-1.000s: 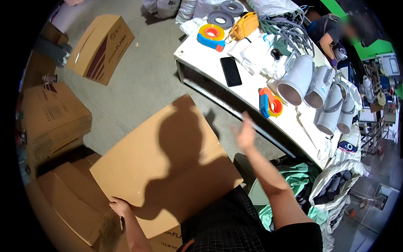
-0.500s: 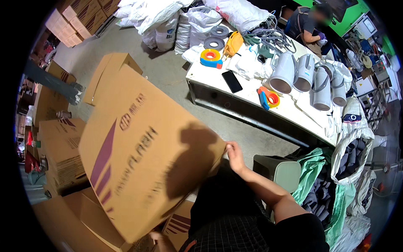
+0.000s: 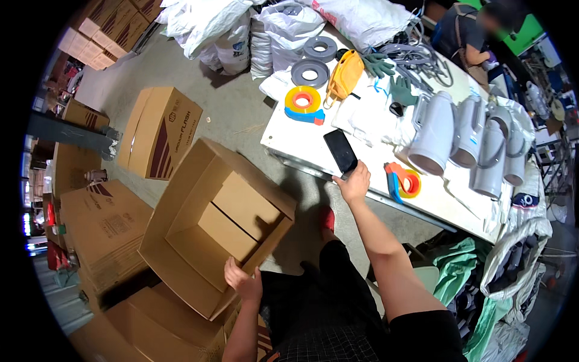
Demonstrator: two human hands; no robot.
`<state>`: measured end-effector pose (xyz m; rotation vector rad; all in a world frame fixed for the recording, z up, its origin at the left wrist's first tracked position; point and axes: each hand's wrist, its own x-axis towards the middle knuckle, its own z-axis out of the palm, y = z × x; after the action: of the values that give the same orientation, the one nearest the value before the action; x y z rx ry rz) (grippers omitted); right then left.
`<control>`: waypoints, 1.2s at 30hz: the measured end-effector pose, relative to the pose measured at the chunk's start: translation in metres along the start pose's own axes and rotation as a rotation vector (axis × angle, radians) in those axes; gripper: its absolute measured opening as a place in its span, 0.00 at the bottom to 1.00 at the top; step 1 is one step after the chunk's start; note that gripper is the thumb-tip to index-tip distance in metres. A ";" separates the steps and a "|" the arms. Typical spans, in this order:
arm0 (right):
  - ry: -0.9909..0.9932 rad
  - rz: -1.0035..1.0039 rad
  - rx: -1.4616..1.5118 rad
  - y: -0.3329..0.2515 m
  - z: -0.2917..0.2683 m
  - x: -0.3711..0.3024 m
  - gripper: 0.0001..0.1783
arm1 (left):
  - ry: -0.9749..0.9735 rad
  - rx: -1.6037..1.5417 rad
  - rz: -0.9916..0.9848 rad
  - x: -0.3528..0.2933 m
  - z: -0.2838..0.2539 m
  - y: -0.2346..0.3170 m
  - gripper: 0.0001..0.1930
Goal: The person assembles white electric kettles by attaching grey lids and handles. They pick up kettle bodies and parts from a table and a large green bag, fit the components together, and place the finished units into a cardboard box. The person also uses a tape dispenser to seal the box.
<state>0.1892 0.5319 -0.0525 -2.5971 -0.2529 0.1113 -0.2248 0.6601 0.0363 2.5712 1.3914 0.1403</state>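
Note:
An open cardboard box [image 3: 187,232] stands tilted at my left front, its opening turned toward me and its inside flaps showing. My left hand [image 3: 243,280] is closed on the near edge of this box, fingers over the rim. My right hand [image 3: 354,183] is at the front edge of the white table, at the near end of a black smartphone [image 3: 341,151]. Its thumb and fingers are apart around that end, and the phone lies flat. Right of the hand lies a tape dispenser [image 3: 395,183] with a yellow and orange roll.
A closed carton [image 3: 172,133] stands on the floor beyond the box, with flattened cartons [image 3: 105,223] at left. On the table [image 3: 283,136] are another tape dispenser [image 3: 303,105], a yellow pouch [image 3: 345,73] and several grey cylinders [image 3: 434,136]. A person [image 3: 467,39] works behind it.
The box has turned from its printed side to its open side and sits lower. My right hand has left the box and reached the smartphone. My left hand has come up to the rim.

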 end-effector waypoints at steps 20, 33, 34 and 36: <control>0.102 -0.455 0.462 -0.157 0.005 0.300 0.41 | -0.948 0.356 -0.579 0.133 0.104 0.117 0.53; 0.046 -0.334 0.167 -0.176 0.078 0.347 0.44 | -1.116 0.355 -0.542 0.138 0.099 0.096 0.57; 0.049 -0.369 0.243 -0.176 0.063 0.328 0.43 | -1.117 0.373 -0.513 0.137 0.099 0.095 0.56; 0.170 -0.469 0.206 -0.148 0.053 0.253 0.35 | -1.196 0.426 -0.442 0.140 0.098 0.096 0.51</control>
<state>0.4066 0.7337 -0.0301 -2.2604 -0.7356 -0.2368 -0.0516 0.7124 -0.0392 1.7891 1.4061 -1.5846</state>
